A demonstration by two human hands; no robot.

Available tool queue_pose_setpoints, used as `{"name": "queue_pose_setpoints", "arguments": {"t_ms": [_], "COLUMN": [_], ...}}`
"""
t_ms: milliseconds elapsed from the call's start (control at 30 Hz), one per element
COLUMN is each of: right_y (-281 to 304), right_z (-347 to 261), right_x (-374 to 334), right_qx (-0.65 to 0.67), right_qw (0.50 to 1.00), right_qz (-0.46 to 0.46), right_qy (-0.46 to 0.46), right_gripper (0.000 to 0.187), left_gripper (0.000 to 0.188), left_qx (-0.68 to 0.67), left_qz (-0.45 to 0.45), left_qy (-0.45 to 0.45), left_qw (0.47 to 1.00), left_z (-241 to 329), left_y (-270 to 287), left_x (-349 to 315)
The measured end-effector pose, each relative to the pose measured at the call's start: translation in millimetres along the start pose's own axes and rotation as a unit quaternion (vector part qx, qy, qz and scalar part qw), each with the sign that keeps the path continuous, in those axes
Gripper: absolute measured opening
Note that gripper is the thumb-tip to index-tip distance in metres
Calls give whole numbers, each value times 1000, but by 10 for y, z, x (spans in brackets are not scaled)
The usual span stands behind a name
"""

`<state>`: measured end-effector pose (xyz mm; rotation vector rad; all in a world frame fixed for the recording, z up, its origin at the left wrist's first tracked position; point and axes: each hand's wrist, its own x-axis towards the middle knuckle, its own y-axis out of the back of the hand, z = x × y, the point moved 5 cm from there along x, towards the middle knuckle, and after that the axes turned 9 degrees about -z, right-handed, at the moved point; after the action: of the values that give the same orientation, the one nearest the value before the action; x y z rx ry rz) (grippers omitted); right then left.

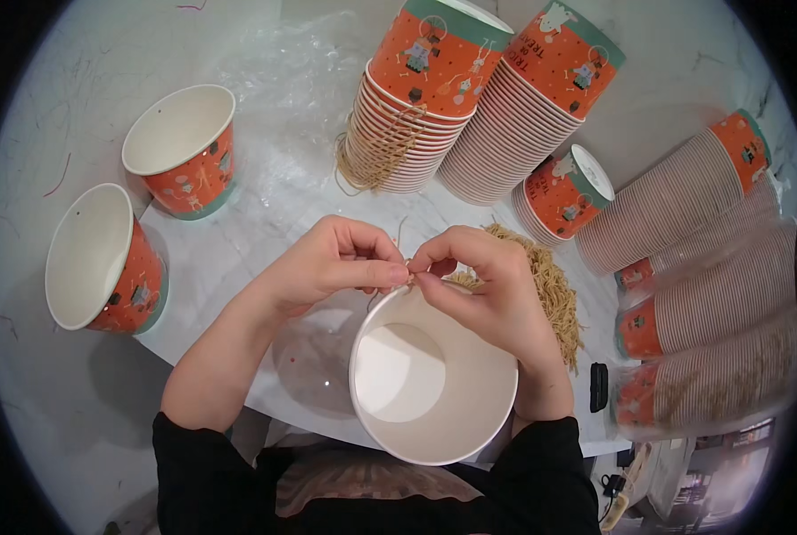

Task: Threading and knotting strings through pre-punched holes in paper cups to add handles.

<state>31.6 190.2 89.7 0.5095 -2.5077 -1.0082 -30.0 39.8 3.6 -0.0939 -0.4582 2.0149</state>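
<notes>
A large paper bucket (pixel 479 401) stands close in front of me, its white inside turned up toward me. Over its far rim, my left hand (pixel 332 263) and my right hand (pixel 492 281) meet, fingertips pinched together. A thin tan cord (pixel 401 230) pokes up between them, and both hands seem closed on it; their fingers hide most of it. Just right of my right hand lies a heap of tan cords (pixel 550 294), partly behind the bucket. More looped cord (pixel 376 152) hangs on a nearby stack of buckets.
At the left stand two single orange-and-green buckets (pixel 189 169) (pixel 131 276). Tall nested stacks (pixel 421 116) (pixel 532 98) rise at the back, beside a short stack (pixel 563 192). Plastic-wrapped stacks (pixel 719 303) lie at the right, near a small black object (pixel 599 387). Crumpled see-through plastic (pixel 283 89) lies behind.
</notes>
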Motion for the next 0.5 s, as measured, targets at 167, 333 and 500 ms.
{"name": "queue_pose_setpoints", "arguments": {"t_ms": [167, 333, 500], "right_y": [7, 1, 5], "right_z": [-5, -23, -37], "right_x": [-9, -14, -23], "right_qx": [7, -15, -37], "right_qw": [1000, 1000, 999], "right_qz": [18, 18, 23], "right_qy": [9, 5, 7], "right_gripper": [14, 12, 10], "left_gripper": [12, 12, 13], "left_qx": [3, -7, -3], "left_qz": [11, 22, 17], "left_qy": [-1, -5, 2], "left_qw": [1000, 1000, 1000], "left_z": [-16, -37, -46], "left_y": [26, 47, 46], "left_x": [14, 24, 24]}}
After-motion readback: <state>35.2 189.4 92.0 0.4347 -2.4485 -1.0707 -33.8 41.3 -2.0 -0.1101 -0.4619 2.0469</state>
